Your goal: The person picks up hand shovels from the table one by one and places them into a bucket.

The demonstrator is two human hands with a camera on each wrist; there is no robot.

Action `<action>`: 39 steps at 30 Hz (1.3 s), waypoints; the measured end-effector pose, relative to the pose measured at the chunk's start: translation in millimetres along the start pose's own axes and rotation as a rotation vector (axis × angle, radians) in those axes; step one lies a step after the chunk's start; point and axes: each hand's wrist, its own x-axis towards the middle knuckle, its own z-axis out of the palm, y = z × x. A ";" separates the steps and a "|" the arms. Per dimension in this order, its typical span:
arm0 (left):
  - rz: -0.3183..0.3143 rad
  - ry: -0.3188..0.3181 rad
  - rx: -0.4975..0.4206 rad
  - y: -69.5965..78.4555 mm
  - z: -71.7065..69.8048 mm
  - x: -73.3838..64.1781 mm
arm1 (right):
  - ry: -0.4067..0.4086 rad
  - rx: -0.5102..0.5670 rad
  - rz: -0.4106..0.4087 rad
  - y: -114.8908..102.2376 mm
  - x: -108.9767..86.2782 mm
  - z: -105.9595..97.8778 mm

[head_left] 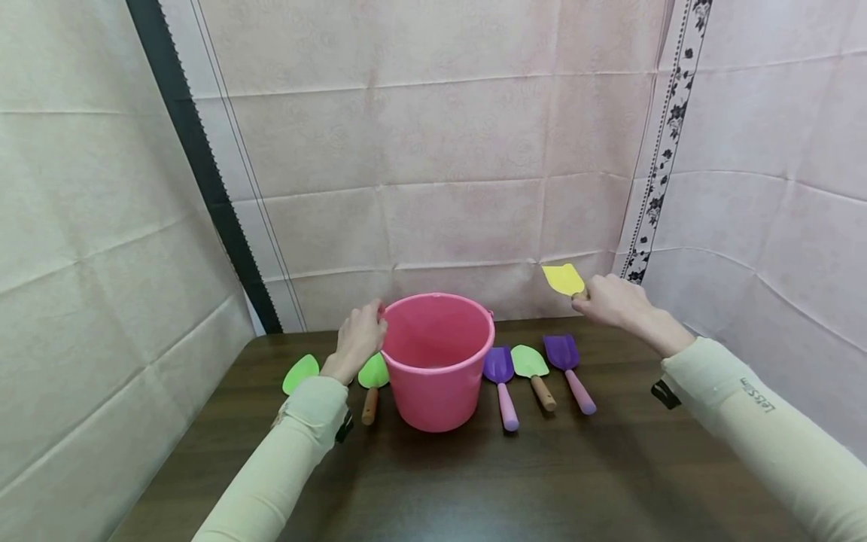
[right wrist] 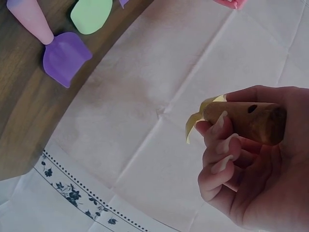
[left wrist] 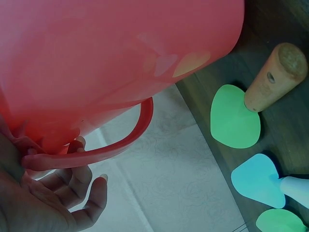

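Note:
My left hand (head_left: 360, 339) grips the left rim of a pink bucket (head_left: 436, 395) that stands upright on the table. In the left wrist view, its fingers curl by the bucket's pink handle (left wrist: 101, 153), which hangs at the side. Raised above the table's far right, my right hand (head_left: 616, 301) holds a small toy trowel with a yellow blade (head_left: 564, 279), pointing left. Its wooden handle (right wrist: 246, 122) lies between thumb and fingers in the right wrist view. Below that hand lies a purple shovel (head_left: 561, 351) with a pink handle.
Right of the bucket lie another purple shovel (head_left: 499, 366) and a pale green trowel (head_left: 529, 361). To its left are two green trowels (head_left: 374, 372), with a light blue one (left wrist: 258, 181) between them. Cloth (head_left: 460, 143) hangs behind the dark wooden table (head_left: 474, 497).

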 end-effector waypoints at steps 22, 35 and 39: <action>0.013 0.005 -0.013 -1.4 0.5 -0.6 | 0.018 0.036 -0.065 -14.7 -4.0 -6.4; 0.017 0.023 -0.011 -0.1 1.0 -1.7 | 0.049 0.062 -0.090 -22.2 0.4 -6.5; 0.021 0.027 -0.013 -0.2 1.4 -1.7 | 0.055 0.062 -0.102 -25.3 1.3 -6.6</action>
